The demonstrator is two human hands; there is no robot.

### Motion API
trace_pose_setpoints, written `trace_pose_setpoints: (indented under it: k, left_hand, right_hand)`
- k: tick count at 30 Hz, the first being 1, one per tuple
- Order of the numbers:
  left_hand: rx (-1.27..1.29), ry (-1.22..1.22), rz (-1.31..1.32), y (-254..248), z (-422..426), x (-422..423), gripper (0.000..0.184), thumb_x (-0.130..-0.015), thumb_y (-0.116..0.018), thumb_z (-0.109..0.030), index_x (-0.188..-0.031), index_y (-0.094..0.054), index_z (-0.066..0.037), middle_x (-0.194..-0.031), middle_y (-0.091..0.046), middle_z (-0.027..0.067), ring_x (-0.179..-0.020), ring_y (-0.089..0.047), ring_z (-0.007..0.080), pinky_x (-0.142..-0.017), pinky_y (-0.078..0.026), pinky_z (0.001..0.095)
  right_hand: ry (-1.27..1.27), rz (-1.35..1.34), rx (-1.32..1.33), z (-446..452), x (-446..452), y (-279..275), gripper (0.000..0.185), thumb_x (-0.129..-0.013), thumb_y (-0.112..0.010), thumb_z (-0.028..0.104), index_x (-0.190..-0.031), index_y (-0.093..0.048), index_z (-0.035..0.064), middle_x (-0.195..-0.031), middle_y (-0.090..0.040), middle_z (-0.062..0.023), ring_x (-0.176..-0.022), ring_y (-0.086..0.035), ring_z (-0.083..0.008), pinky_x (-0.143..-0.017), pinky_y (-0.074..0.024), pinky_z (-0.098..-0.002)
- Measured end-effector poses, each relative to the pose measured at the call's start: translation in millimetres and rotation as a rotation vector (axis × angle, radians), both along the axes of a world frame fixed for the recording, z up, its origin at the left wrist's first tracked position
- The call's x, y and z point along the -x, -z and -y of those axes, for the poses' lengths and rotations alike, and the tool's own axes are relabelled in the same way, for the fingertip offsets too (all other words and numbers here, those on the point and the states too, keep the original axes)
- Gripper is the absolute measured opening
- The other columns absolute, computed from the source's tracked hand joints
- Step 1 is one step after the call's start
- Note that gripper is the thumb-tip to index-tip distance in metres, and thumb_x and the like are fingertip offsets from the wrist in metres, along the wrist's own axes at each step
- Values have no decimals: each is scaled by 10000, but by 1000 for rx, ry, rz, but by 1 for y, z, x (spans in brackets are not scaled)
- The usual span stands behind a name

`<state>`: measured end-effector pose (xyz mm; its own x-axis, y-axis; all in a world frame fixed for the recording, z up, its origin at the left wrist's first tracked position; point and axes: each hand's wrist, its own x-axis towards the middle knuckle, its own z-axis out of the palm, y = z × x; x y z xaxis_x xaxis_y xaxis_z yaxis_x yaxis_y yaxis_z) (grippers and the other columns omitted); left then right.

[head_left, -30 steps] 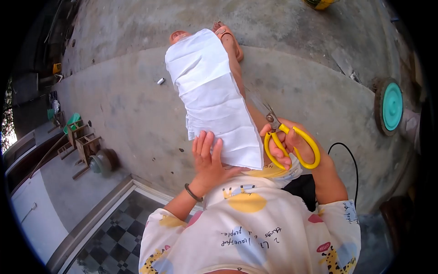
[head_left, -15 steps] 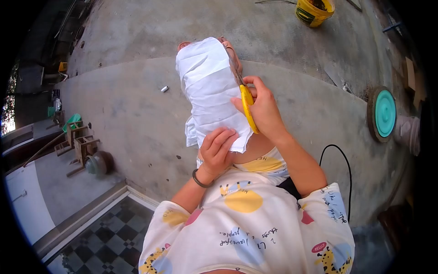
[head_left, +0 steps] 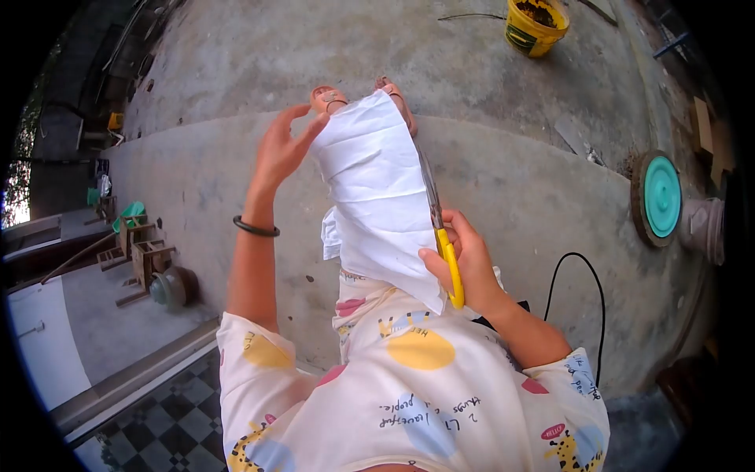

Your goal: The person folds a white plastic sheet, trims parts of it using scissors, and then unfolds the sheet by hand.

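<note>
A white cloth [head_left: 377, 189] with creases lies over the person's legs, its near end tapering to a point by the right hand. In my right hand [head_left: 476, 271] is a pair of scissors [head_left: 451, 267] with yellow handles. Their metal blades point away from me along the cloth's right edge; whether they are parted is unclear. My left hand [head_left: 285, 148] is beside the cloth's far left corner, thumb and fingers apart, with the thumb close to or touching the edge. A further fold of white cloth [head_left: 330, 234] hangs at the left side.
Sandalled feet [head_left: 329, 98] show beyond the cloth on the concrete floor [head_left: 212, 181]. A yellow bucket [head_left: 535, 30] stands far right. Further right is a round turquoise lid [head_left: 662, 195]. A wooden stool [head_left: 149, 256] stands left, and a black cable [head_left: 578, 256] curves at right.
My left hand has left the cloth's near edge and reached out to its far left corner. The right hand and scissors have come nearer my body, and so has the cloth.
</note>
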<state>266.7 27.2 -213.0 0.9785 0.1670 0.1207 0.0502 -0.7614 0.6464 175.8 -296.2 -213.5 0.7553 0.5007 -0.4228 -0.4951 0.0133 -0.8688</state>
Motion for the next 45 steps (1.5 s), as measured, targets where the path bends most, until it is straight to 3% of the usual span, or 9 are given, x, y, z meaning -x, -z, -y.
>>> trace_pose_setpoints:
  k: [5, 8, 13, 19, 26, 33, 40, 43, 45]
  left_hand:
    - [157, 383, -537, -17, 24, -47, 353, -878, -752, -329, -1034, -685, -20, -966, -661, 42, -936, -590, 113, -810, -458, 269]
    - [331, 252, -611, -21, 31, -44, 427, -867, -759, -223, -1210, -642, 3, -1125, -673, 69, -1062, -605, 136, -927, -461, 297]
    - [750, 127, -383, -24, 29, -11, 392, -851, -752, -129, -1195, -613, -3, -1057, -662, 23, -963, -612, 102, -854, -476, 269]
    - [730, -40, -199, -26, 44, -3, 298, -886, -723, -87, -1152, -615, -7, -980, -649, -13, -876, -587, 59, -779, -461, 215]
    - [327, -359, 193, 19, 70, 11, 177, -939, -690, -132, -1029, -637, 11, -874, -630, -20, -758, -533, 32, -679, -429, 183]
    - [377, -546, 480, 32, 86, 8, 157, -954, -672, -153, -894, -596, -29, -759, -528, -66, -653, -413, 19, -578, -346, 188]
    - [353, -572, 515, 33, 91, 9, 154, -961, -661, -154, -896, -591, -33, -766, -525, -61, -666, -413, 18, -588, -350, 185]
    - [387, -578, 511, 33, 91, 11, 152, -963, -660, -151, -899, -592, -31, -769, -525, -59, -674, -417, 20, -596, -352, 186]
    - [367, -575, 519, 37, 86, 13, 156, -964, -660, -156, -897, -591, -32, -767, -520, -60, -670, -413, 17, -590, -344, 182]
  right_hand:
    - [-1, 94, 115, 17, 18, 16, 453, -885, -698, 74, -1271, -475, -3, -897, -643, -105, -776, -615, -158, -726, -495, -297]
    - [-1, 239, 285, 30, 1, 28, 453, -876, -705, 89, -1267, -489, 10, -908, -651, -135, -768, -624, -207, -740, -499, -312]
    - [-36, 462, 385, 39, -36, 45, 408, -862, -710, 101, -1225, -526, 75, -887, -673, -155, -794, -667, -303, -729, -518, -349]
    - [-67, 285, 199, 34, -40, 63, 466, -847, -769, 117, -1231, -516, 46, -882, -666, -100, -777, -635, -186, -745, -512, -307]
    - [-85, -92, -270, 56, -62, 61, 470, -862, -750, 83, -1260, -505, 38, -864, -581, -28, -776, -549, -78, -710, -461, -212]
    - [-273, -825, -402, 58, -81, 45, 407, -883, -719, 93, -1229, -515, 31, -852, -556, -2, -714, -504, -56, -642, -424, -190]
    - [-469, -300, -328, 62, -70, 46, 337, -917, -691, 77, -1197, -515, 15, -892, -585, -3, -779, -520, -53, -697, -461, -218]
    - [-452, -489, -329, 64, -70, 46, 369, -900, -720, 84, -1198, -515, 15, -872, -572, 1, -779, -514, -51, -692, -461, -219]
    - [-453, -482, -332, 67, -69, 41, 636, -769, -804, 313, -1239, -503, 7, -844, -531, 15, -730, -468, -46, -638, -405, -201]
